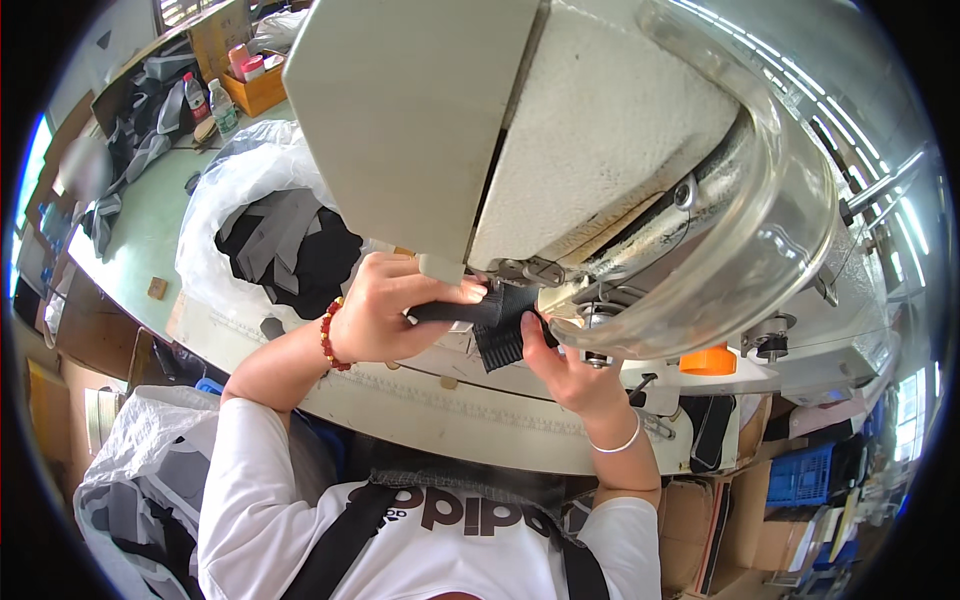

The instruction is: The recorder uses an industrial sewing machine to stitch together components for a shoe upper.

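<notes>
A black ribbed fabric piece (pixel 500 342) lies under the head of a large cream sewing machine (pixel 400 130). My left hand (pixel 388 308), wearing a beaded bracelet, is closed on the folded dark left end of this fabric, its fingertips just beneath the machine head. On the fabric's right side, my right hand (pixel 580 378) presses with a finger and grips its edge; the other fingers are partly hidden. The machine's clear curved guard (pixel 790 240) arches over that hand. The needle area is mostly concealed behind the machine head.
A white plastic bag (pixel 205 245) of black and grey fabric pieces stands left on the table. Another fabric bag (pixel 120 430) sits lower left. Bottles (pixel 222 108) and an orange box (pixel 258 92) stand far left. An orange part (pixel 708 360) is right of my hand.
</notes>
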Motion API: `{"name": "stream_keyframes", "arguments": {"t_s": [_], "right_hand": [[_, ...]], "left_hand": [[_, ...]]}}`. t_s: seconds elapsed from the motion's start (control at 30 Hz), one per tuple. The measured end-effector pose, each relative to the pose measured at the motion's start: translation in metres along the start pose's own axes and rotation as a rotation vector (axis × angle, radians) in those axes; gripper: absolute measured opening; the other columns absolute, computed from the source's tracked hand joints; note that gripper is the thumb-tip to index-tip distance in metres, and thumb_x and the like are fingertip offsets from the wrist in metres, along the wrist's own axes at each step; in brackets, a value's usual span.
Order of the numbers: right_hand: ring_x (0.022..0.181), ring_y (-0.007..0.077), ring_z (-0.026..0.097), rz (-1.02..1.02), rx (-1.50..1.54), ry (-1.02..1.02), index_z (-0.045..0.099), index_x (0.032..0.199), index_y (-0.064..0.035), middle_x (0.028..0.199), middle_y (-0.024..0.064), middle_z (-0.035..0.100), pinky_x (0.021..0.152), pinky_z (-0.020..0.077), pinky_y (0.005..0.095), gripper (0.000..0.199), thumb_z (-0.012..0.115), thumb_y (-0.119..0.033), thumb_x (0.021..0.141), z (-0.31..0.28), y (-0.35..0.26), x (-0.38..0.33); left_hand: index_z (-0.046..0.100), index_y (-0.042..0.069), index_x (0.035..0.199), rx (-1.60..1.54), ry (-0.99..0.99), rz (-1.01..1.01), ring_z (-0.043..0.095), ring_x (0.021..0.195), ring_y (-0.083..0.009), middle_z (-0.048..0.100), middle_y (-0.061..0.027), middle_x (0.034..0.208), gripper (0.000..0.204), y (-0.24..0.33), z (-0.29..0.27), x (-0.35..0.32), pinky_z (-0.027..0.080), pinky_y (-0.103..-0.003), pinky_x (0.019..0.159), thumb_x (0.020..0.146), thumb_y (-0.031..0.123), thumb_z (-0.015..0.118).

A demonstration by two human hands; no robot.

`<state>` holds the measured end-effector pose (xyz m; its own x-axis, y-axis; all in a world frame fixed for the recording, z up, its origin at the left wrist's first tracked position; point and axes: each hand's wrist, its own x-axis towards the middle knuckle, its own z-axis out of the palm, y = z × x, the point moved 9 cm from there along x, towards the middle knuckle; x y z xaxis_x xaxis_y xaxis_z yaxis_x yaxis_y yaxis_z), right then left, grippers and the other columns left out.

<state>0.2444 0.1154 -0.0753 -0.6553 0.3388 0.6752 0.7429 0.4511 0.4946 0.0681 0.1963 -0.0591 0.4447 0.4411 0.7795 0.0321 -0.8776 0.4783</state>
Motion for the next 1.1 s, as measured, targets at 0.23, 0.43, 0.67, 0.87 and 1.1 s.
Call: {"name": "stream_keyframes", "arguments": {"t_s": [0.23,0.43,0.67,0.87,1.1], "right_hand": [[0.102,0.0180,0.074,-0.049,-0.002,-0.032,0.077,0.106,-0.0211,0.113,-0.0031,0.077,0.094,0.0568,0.0387,0.022,0.075,-0.014,0.085,-0.004,0.001,0.012],[0.107,0.0182,0.073,-0.079,-0.004,0.009,0.077,0.110,-0.0229,0.116,-0.0042,0.076,0.097,0.0563,0.0421,0.026,0.076,-0.015,0.086,-0.008,-0.002,0.010],[0.110,0.0173,0.072,0.025,0.152,0.013,0.079,0.105,-0.0214,0.118,-0.0055,0.076,0.103,0.0525,0.0468,0.022,0.077,-0.015,0.084,-0.007,0.005,0.011],[0.106,0.0166,0.073,0.040,0.162,0.024,0.077,0.103,-0.0173,0.120,-0.0046,0.078,0.106,0.0502,0.0455,0.020,0.078,-0.015,0.083,-0.007,0.001,0.017],[0.100,0.0092,0.073,0.093,0.149,0.100,0.078,0.109,-0.0166,0.112,-0.0070,0.081,0.101,0.0518,0.0411,0.025,0.078,-0.014,0.084,-0.003,-0.002,0.016]], "left_hand": [[0.077,0.004,0.106,0.153,-0.124,0.070,0.078,0.093,-0.0291,0.079,-0.0128,0.110,0.044,0.019,0.001,0.001,0.061,-0.035,0.076,0.063,-0.004,0.077],[0.074,0.004,0.099,0.357,-0.249,0.265,0.078,0.097,-0.0256,0.077,-0.0102,0.111,0.030,0.043,0.012,0.007,0.064,-0.035,0.074,0.070,0.002,0.079],[0.068,0.002,0.093,0.475,-0.313,0.418,0.078,0.095,-0.0275,0.075,-0.0098,0.110,0.018,0.066,0.014,0.012,0.067,-0.036,0.078,0.076,0.006,0.074],[0.069,0.002,0.092,0.343,-0.223,0.252,0.078,0.090,-0.0280,0.078,-0.0111,0.109,0.018,0.048,0.011,0.009,0.065,-0.036,0.080,0.076,-0.003,0.075],[0.072,-0.001,0.099,-0.016,0.000,-0.046,0.078,0.097,-0.0304,0.080,-0.0118,0.104,0.019,0.024,-0.002,0.007,0.062,-0.034,0.079,0.082,-0.010,0.072]]}}
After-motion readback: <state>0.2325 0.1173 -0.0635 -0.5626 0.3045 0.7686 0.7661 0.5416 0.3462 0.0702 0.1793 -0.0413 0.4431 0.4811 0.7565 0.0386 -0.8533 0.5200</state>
